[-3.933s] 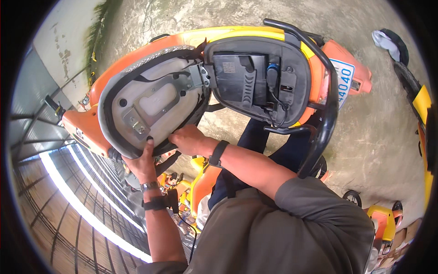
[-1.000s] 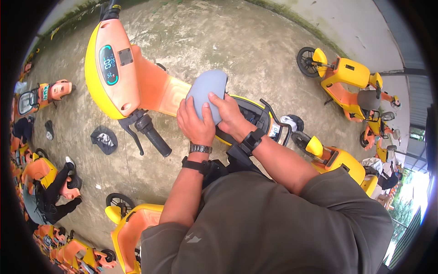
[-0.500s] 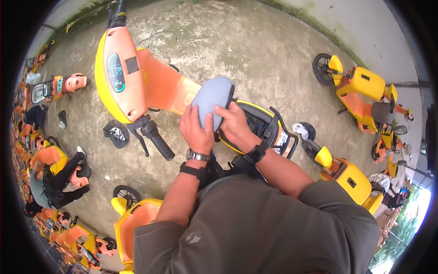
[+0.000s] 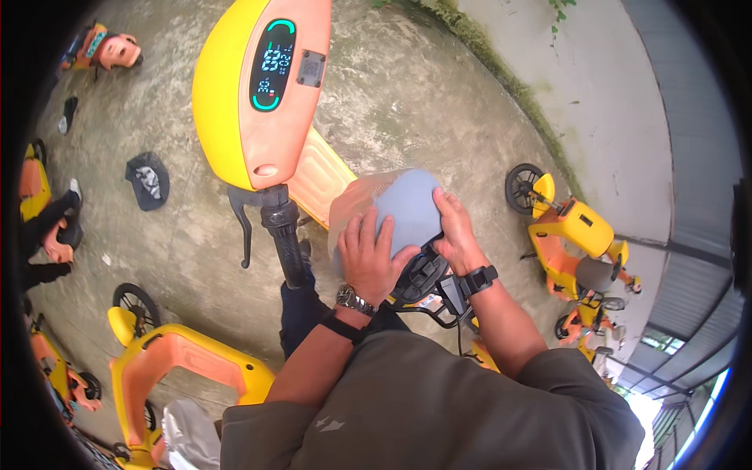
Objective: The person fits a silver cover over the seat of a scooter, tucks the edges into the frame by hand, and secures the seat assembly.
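Note:
A smooth grey scooter saddle (image 4: pixel 411 205) is in front of me, tilted up over the dark rear compartment (image 4: pixel 423 276) of a yellow and orange electric scooter. My left hand (image 4: pixel 372 257) lies on the saddle's near left part, fingers stretched out and thumb apart. On the other side, my right hand (image 4: pixel 458 235) grips the saddle's right edge with the thumb on top; its other fingers are mostly hidden. The scooter's lit display (image 4: pixel 272 66) sits in the head panel at upper left, with a black handlebar grip (image 4: pixel 283 244) below it. A brownish surface left of the saddle is unclear.
Another yellow scooter (image 4: pixel 184 345) stands close at lower left, a whitish cover beside it. More yellow scooters (image 4: pixel 576 227) line the right, near a pale wall (image 4: pixel 611 117). A dark cap-like item (image 4: pixel 147 182) lies on the concrete floor. A person's dark-clad legs (image 4: pixel 51 227) show at far left.
My view has shifted, so the scooter's head panel appears larger and higher. The saddle and hands sit lower and farther right. My right hand has moved to the saddle's right edge, apart from the left.

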### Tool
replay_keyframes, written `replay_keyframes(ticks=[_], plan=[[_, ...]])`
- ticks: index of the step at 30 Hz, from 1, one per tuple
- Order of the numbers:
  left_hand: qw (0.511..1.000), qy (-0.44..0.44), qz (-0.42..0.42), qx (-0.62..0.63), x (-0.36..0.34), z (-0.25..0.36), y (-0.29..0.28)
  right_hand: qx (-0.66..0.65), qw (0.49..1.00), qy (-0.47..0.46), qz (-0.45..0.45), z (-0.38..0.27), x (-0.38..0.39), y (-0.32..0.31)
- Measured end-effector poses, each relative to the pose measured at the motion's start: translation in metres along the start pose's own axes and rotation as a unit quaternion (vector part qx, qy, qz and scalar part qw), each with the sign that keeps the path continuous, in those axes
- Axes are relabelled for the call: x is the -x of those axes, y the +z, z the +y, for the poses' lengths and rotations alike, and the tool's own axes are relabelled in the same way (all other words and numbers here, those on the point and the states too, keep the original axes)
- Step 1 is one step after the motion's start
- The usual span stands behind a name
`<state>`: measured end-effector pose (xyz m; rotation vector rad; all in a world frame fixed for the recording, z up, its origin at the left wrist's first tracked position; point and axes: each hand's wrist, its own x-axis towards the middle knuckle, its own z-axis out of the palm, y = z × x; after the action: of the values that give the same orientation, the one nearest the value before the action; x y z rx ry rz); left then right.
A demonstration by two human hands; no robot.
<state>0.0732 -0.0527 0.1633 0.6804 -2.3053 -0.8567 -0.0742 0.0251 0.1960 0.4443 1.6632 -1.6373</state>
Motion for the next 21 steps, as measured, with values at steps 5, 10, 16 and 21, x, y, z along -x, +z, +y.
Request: replay_keyframes(ticks=[5,10,16,21], plan=[[1.0,0.003,0.011,0.022,0.005,-0.003,-0.002,0.02,1.0,-0.004,-0.021,0.0,0.006,-0.005],[1.0,0.006,0.018,0.021,-0.006,-0.002,0.0,-0.001,0.997,-0.012,-0.07,0.002,-0.007,-0.019],[0.997,0.006,-0.068,-0.03,-0.026,-0.015,-0.006,-0.091,0.984,-0.001,-0.154,0.03,-0.044,-0.049],[0.985,0.037,-0.16,-0.049,-0.06,-0.015,-0.003,-0.189,0.971,0.054,-0.138,0.041,-0.061,-0.045]])
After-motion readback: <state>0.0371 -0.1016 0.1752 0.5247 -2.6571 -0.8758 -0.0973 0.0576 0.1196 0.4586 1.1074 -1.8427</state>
